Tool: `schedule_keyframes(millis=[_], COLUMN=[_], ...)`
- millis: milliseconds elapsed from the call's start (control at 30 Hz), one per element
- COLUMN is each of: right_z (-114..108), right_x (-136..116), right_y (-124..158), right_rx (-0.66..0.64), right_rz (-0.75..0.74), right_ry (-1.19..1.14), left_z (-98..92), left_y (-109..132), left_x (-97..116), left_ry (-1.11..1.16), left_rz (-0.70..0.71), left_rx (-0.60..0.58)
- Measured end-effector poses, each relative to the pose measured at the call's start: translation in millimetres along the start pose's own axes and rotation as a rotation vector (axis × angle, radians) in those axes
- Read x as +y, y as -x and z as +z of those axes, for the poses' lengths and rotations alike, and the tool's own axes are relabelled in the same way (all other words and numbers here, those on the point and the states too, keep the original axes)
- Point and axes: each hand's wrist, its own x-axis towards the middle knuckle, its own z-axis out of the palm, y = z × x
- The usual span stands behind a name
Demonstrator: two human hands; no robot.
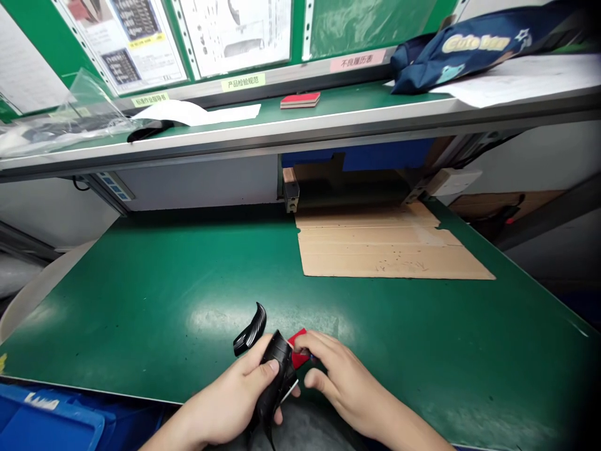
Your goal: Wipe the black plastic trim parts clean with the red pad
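The head view put the left hand [237, 389] just left of a long, curved shell of glossy black plastic [283, 376], its thumb lying across the shell's face and its other fingers passing behind, so that the hand was clamped on it. The shell was held low, by the front edge of a green tabletop [164, 269], its long axis running from a far end tipped slightly rightward back toward the person. At the shell's upper right side, overlapping it in this view, was a small flat red piece [298, 357] of uncertain material; a thin white strip [290, 391] showed along the shell's lower right edge. The right hand [345, 376] was right of the shell and was the nearer hand to the red piece: its index finger bent over that piece, its thumb stood apart below, and whether the fingers partly hidden there gripped it, I could not tell. From left to right around the shell came a blue plastic bin [42, 426], well to its left; a ribbed, curved black plastic piece [255, 329], just beyond its upper left side and close to the left hand; a small wood-and-metal block [290, 188], well beyond it; and a flat tan cardboard sheet [375, 257], beyond it to the right. Only the red piece came between the shell and the right fingertips.
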Motion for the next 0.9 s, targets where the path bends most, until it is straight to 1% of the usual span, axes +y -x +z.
schedule_keyframes(millis=[67,100,200,300,433,567,700,900], right_z=[1.0,1.9,5.6,8.9,10.7,11.5,12.0,12.2], right_x=[-3.8,-4.3,-1.8,1.3,0.2,-0.7,1.4,0.2], right_y=[0.2,0.1,0.0,0.7,1.2,-0.4,-1.5,-2.7], right_rx=[0.037,0.047,0.077,0.123,0.132,0.102,0.070,0.032], right_rz=[-0.007,-0.008,-0.037,-0.053,-0.054,-0.060,-0.058,-0.077], right_ry=[0.303,0.409,0.566,0.660,0.725,0.724,0.714,0.731], left_z=[0.1,0.9,4.3,6.6,9.1,13.4,15.0,13.2], left_y=[-3.8,-5.3,-6.8,-4.1,0.3,1.1,1.9,5.3], left_x=[-7.3,-9.4,-10.3,-7.7,-5.2,-4.2,-3.9,-7.1], left_ry=[0.105,0.145,0.214,0.173,0.085,0.044,-0.084,-0.268], left_rz=[-0.007,-0.010,-0.032,-0.039,-0.014,0.015,0.009,0.015], left_rx=[0.036,0.054,0.103,0.128,0.112,0.190,0.276,0.327])
